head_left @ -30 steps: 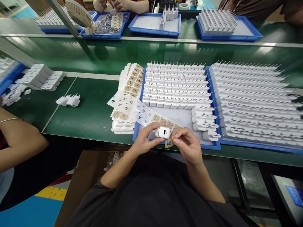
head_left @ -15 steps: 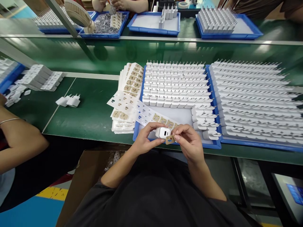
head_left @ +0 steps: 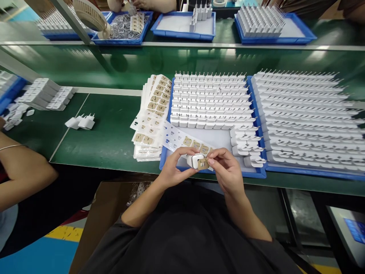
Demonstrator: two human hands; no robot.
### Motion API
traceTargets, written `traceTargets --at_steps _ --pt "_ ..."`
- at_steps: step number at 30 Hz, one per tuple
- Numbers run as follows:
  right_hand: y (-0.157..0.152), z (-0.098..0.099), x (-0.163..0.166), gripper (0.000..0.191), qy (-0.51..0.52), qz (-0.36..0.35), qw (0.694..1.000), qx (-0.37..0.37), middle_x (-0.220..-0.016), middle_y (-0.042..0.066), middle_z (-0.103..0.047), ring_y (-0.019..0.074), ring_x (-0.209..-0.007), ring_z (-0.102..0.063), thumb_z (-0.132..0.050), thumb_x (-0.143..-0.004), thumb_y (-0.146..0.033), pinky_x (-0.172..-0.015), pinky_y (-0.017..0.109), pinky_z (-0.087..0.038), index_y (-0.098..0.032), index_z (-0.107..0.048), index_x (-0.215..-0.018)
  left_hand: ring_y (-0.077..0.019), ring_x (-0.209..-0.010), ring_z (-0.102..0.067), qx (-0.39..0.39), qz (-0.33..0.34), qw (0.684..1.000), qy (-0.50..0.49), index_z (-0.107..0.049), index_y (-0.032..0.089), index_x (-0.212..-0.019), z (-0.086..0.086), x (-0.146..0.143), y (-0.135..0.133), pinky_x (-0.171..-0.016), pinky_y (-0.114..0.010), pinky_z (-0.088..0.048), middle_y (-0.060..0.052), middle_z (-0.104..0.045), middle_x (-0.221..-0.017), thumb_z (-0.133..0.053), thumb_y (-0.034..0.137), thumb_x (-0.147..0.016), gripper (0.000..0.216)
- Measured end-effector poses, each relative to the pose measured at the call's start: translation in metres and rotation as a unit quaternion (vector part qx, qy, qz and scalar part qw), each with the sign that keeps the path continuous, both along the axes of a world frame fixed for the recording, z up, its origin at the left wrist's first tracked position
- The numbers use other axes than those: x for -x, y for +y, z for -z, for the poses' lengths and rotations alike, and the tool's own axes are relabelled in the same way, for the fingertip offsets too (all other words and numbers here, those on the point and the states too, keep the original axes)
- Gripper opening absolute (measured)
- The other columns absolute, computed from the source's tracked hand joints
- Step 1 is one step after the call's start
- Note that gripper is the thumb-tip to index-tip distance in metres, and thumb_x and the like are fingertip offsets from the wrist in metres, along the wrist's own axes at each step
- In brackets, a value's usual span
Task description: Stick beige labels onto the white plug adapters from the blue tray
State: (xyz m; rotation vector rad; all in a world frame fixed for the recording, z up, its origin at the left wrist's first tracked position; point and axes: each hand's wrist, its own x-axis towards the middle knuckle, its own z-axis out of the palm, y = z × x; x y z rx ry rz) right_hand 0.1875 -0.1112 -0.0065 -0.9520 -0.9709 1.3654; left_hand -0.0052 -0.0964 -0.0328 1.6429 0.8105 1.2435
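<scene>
Between thumb and fingers, my left hand [head_left: 174, 167] grips a white USB charger [head_left: 192, 161], its port end turned to the right. My right hand [head_left: 226, 167] pinches a small tan sticker [head_left: 203, 164] by its right edge. The sticker lies over part of the charger's port face; whether it touches is hard to tell. Just beyond my hands, a partly used sticker sheet [head_left: 173, 136] lies slanted across the blue tray [head_left: 164, 160]. Rows of white plug chargers [head_left: 209, 101], pins up, stand in that tray.
A stack of sticker sheets [head_left: 146, 150] lies left of the tray. Another full tray of chargers [head_left: 308, 125] stands at right. Two loose chargers [head_left: 81, 121] lie on the green bench at left, near a co-worker's arm [head_left: 25, 167]. More trays stand across the bench, behind a raised ledge.
The sticker in my right hand has moved up and slightly left, and now covers part of the charger's port face. The charger has turned slightly in my left hand.
</scene>
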Motion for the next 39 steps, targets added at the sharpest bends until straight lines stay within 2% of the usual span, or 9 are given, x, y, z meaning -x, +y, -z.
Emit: traceTargets --at_steps 4,12,18,21,24,28,34,37,39 --pt "-0.001 -0.001 0.001 0.013 0.002 0.020 1.000 0.007 -0.081 0.000 -0.066 0.0157 -0.077 -0.060 -0.082 -0.084 -0.032 -0.069 0.027 -0.050 -0.025 -0.071 -0.086 -0.0243 -0.123 -0.069 0.036 -0.017 0.999 -0.016 -0.054 0.022 -0.114 -0.001 -0.004 -0.002 -0.105 -0.040 -0.053 -0.013 -0.072 -0.129 -0.082 0.024 -0.084 0.041" --pt "0.003 -0.002 0.008 0.020 0.026 -0.015 0.999 0.036 -0.076 -0.001 -0.063 0.0149 -0.070 -0.056 -0.084 -0.078 -0.036 -0.066 0.029 -0.048 -0.024 -0.068 -0.079 -0.0230 -0.109 -0.072 0.123 -0.060 0.991 0.003 -0.049 0.023 -0.104 0.004 -0.014 -0.002 -0.082 -0.031 -0.060 -0.009 -0.072 -0.116 -0.093 0.034 -0.069 0.058" --pt "0.009 -0.003 0.002 0.018 0.026 0.034 0.998 0.045 -0.076 0.000 -0.061 0.0172 -0.076 -0.057 -0.081 -0.075 -0.031 -0.069 0.030 -0.049 -0.024 -0.065 -0.077 -0.0271 -0.128 -0.066 0.132 0.092 0.986 -0.046 -0.050 0.022 -0.111 -0.002 -0.004 -0.005 -0.096 -0.040 -0.061 -0.017 -0.065 -0.139 -0.077 0.033 -0.089 0.037" --pt "0.009 -0.004 0.000 0.017 0.041 0.034 0.998 0.041 -0.075 -0.001 -0.060 0.0162 -0.074 -0.056 -0.080 -0.076 -0.029 -0.068 0.029 -0.048 -0.024 -0.064 -0.078 -0.0237 -0.125 -0.068 0.147 0.079 0.983 -0.070 -0.052 0.022 -0.108 0.000 -0.006 -0.006 -0.094 -0.036 -0.062 -0.014 -0.066 -0.138 -0.074 0.029 -0.092 0.028" --pt "0.005 -0.005 0.000 0.015 0.058 0.022 0.997 0.036 -0.074 -0.001 -0.060 0.0145 -0.070 -0.055 -0.081 -0.077 -0.028 -0.065 0.027 -0.046 -0.024 -0.067 -0.078 -0.0227 -0.126 -0.067 0.140 0.030 0.987 -0.073 -0.055 0.026 -0.121 0.002 -0.008 -0.005 -0.095 -0.034 -0.061 -0.010 -0.069 -0.132 -0.083 0.025 -0.084 0.046" --pt "-0.001 -0.004 0.001 0.014 0.034 0.028 0.999 0.019 -0.077 0.000 -0.062 0.0159 -0.075 -0.057 -0.082 -0.079 -0.029 -0.069 0.029 -0.049 -0.025 -0.069 -0.080 -0.0254 -0.133 -0.061 0.091 0.052 0.994 0.022 -0.058 0.031 -0.143 -0.005 -0.007 -0.003 -0.105 -0.036 -0.058 -0.010 -0.064 -0.143 -0.078 0.024 -0.088 0.059" --pt "-0.002 -0.004 0.002 0.016 0.030 0.037 0.998 0.027 -0.079 0.000 -0.061 0.0166 -0.073 -0.057 -0.082 -0.080 -0.032 -0.062 0.029 -0.049 -0.025 -0.068 -0.081 -0.0303 -0.149 -0.047 0.065 0.136 0.988 0.034 -0.030 0.035 -0.164 -0.021 -0.001 -0.007 -0.117 -0.044 -0.050 -0.010 -0.047 -0.163 -0.064 0.023 -0.097 0.076" --pt "-0.002 -0.009 0.000 0.017 0.043 0.029 0.998 0.020 -0.075 0.000 -0.060 0.0174 -0.073 -0.057 -0.081 -0.080 -0.033 -0.067 0.031 -0.051 -0.025 -0.066 -0.080 -0.0283 -0.141 -0.056 0.073 0.133 0.988 0.025 -0.041 0.035 -0.159 -0.020 0.000 -0.009 -0.111 -0.040 -0.055 -0.010 -0.057 -0.153 -0.068 0.023 -0.096 0.070" --pt "-0.003 -0.012 -0.001 0.018 0.053 0.030 0.998 0.011 -0.072 0.000 -0.059 0.0177 -0.072 -0.057 -0.082 -0.079 -0.033 -0.069 0.033 -0.051 -0.025 -0.065 -0.079 -0.0271 -0.130 -0.063 0.078 0.069 0.994 0.019 -0.057 0.032 -0.148 -0.016 -0.002 -0.010 -0.101 -0.036 -0.059 -0.010 -0.065 -0.141 -0.075 0.025 -0.090 0.061"
